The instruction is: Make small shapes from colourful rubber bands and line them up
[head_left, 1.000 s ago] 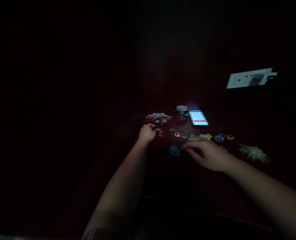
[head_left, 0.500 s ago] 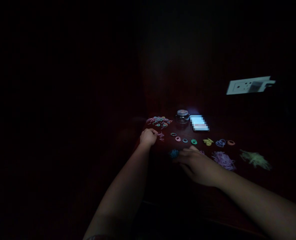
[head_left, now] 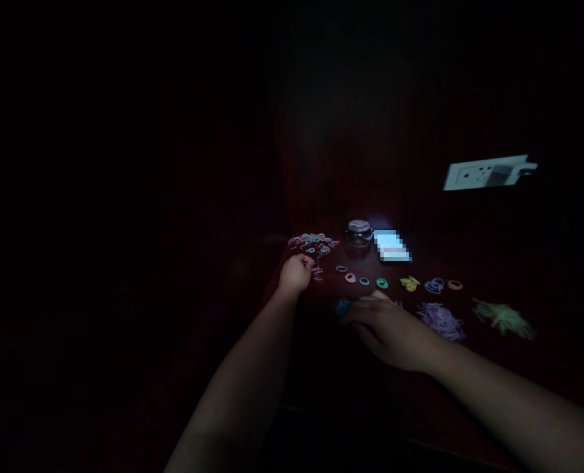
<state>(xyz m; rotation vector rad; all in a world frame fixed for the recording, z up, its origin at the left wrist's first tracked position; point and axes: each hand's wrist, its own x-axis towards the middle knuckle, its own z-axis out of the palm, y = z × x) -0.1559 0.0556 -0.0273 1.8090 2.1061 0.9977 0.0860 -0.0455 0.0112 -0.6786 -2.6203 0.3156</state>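
Note:
In the head view, my left hand rests on the table's left side with thumb and fingers pinched; what they hold, if anything, is too small to make out. Just right of its fingertips lie a few thin pink strands. My right hand is palm down, fingers curled together at a teal pile of thin strands, with the fingertips partly hidden. Beside that hand lie a purple pile of strands and a yellow-green pile. Beyond it runs a row of small coloured rings, among them a pink ring and a green ring.
A mixed heap of coloured rings lies at the far left of the dark table. Behind the row stand a clear lidded jar and a lit phone. A white socket panel is on the wall. Surroundings are very dark.
My left hand has shifted very slightly right, and its pinched fingertips stay beside the pink strands. My right hand stays at the teal pile. The whole view has moved a little.

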